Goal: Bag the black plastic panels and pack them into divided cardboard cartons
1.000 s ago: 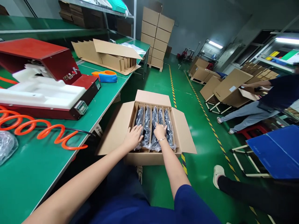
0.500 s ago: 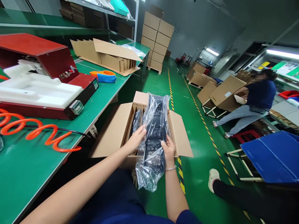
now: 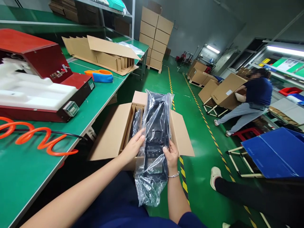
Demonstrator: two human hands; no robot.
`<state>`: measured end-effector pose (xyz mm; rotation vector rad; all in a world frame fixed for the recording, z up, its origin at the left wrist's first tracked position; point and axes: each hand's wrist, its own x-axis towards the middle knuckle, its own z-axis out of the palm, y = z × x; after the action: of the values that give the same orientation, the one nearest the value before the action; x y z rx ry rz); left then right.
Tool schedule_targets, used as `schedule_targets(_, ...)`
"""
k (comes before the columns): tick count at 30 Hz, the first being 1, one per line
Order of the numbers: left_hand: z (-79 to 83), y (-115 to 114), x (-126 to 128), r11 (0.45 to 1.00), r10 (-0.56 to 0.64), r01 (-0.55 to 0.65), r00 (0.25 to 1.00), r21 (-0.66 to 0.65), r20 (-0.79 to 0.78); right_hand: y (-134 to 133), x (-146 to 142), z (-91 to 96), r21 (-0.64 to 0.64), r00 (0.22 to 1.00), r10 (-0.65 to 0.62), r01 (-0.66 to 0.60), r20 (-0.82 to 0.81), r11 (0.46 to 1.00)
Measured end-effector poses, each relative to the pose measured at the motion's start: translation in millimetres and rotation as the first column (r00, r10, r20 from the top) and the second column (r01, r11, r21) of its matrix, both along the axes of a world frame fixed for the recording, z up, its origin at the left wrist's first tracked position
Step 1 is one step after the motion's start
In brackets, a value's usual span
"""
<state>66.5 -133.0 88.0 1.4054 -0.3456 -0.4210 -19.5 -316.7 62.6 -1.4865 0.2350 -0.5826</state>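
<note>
Both my hands hold a long black plastic part wrapped in a clear bag [image 3: 155, 139] above an open cardboard box [image 3: 111, 133] on the floor in front of me. My left hand [image 3: 133, 147] grips the bag's left edge. On the right edge sits my right hand [image 3: 171, 155], with a thin bracelet on its wrist. The part stands nearly upright and covers most of the box's inside. Another bagged black part [image 3: 136, 122] shows in a slot with cardboard dividers at the box's left.
A green workbench [image 3: 28, 164] on my left carries a red machine [image 3: 42, 60] with white foam [image 3: 35, 91], an orange coiled hose [image 3: 30, 134], a tape dispenser [image 3: 99, 76] and a flat divided carton [image 3: 104, 53]. Stacked cartons [image 3: 155, 34] stand behind. One person [image 3: 251, 98] handles boxes at right; another's leg [image 3: 251, 193] lies nearby.
My hands reached into the box a second ago, then lifted one bagged part out. Since half a second ago it has come slightly lower and closer to me.
</note>
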Motion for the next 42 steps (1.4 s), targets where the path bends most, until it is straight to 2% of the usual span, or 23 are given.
schedule_targets(3,3.8,1,-2,0.998,-0.026,0.024,0.999,-0.062,-0.026,5,-2,11.4,0.020,0.999,0.051,-0.051,0.009,0.998)
schedule_targets(9,10.1,2,-3,0.999,0.004,-0.006,0.999,-0.037,-0.045,4,-3,23.9,-0.007,0.997,0.053,-0.054,-0.048,0.999)
schedule_targets(14,14.1,0,-5,0.988,-0.006,-0.017,0.989,-0.154,-0.146,2,-6,27.8,-0.036,0.993,0.081,-0.084,-0.088,0.996)
schedule_targets(19,9.7,-2,-5,0.966,-0.002,-0.051,0.978,-0.253,-0.207,5,-7,29.0,-0.037,0.992,0.100,-0.103,-0.080,0.994)
schedule_targets(29,8.9,-2,-4,0.977,0.012,-0.044,0.988,-0.206,-0.156,7,-6,29.2,0.006,0.988,0.149,-0.149,-0.045,0.989)
schedule_targets(31,5.8,1,1,0.990,-0.009,-0.006,0.994,-0.139,-0.107,6,-5,30.5,0.013,0.983,0.178,-0.178,-0.047,0.984)
schedule_targets(34,-5.7,13,16,0.993,-0.080,0.079,0.997,0.092,0.014,-7,4,27.5,-0.021,0.983,0.167,-0.169,-0.079,0.985)
schedule_targets(36,-18.5,25,28,0.955,-0.133,0.100,0.986,0.280,0.102,-23,21,20.9,-0.071,0.983,0.145,-0.153,-0.111,0.986)
schedule_targets(39,-42.9,49,42,0.852,-0.180,0.058,0.966,0.520,0.187,-50,61,7.1,-0.215,0.980,0.093,-0.130,-0.174,0.968)
schedule_targets(40,-51.2,58,44,0.817,-0.188,0.032,0.959,0.576,0.214,-56,76,2.9,-0.321,0.974,0.052,-0.123,-0.222,0.939)
schedule_targets(42,-66.2,74,45,0.766,-0.203,-0.014,0.944,0.643,0.262,-65,104,-3.3,-0.566,0.938,-0.067,-0.147,-0.339,0.812)
